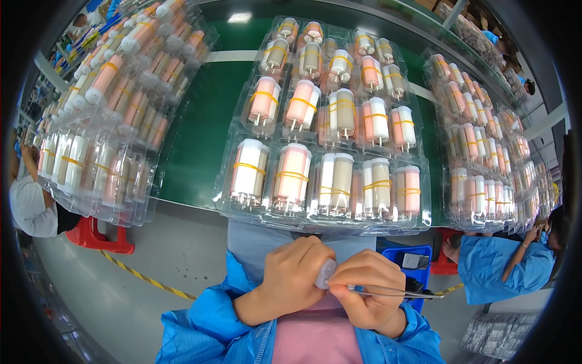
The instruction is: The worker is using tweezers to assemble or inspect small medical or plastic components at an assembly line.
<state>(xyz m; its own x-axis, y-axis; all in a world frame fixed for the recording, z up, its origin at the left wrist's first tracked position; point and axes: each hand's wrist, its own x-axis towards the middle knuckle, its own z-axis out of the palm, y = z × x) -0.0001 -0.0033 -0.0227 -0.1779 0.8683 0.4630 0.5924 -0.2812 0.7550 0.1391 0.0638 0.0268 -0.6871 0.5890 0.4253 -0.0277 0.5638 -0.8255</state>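
Observation:
In front of my chest, my left hand (295,270) is closed round a small bottle-like piece, whose pale translucent end (326,273) faces my right hand. My fingers hide the rest of it. My right hand (371,284) grips slim metal tweezers (418,294) between thumb and fingers. Their rear end sticks out to the right, and the fingertips meet the pale end of the piece. Whether the tips touch it I cannot tell. Just beyond my hands lies a clear plastic tray (327,221) holding banded bundles of pink, white and grey cylinders (292,176).
Stacked trays of similar cylinders stand at the left (115,121) and right (479,145) on the green tabletop (194,133). A blue bin (418,252) is by my right hand. Red stools (100,236) and co-workers in white (33,206) and blue (500,267) flank me.

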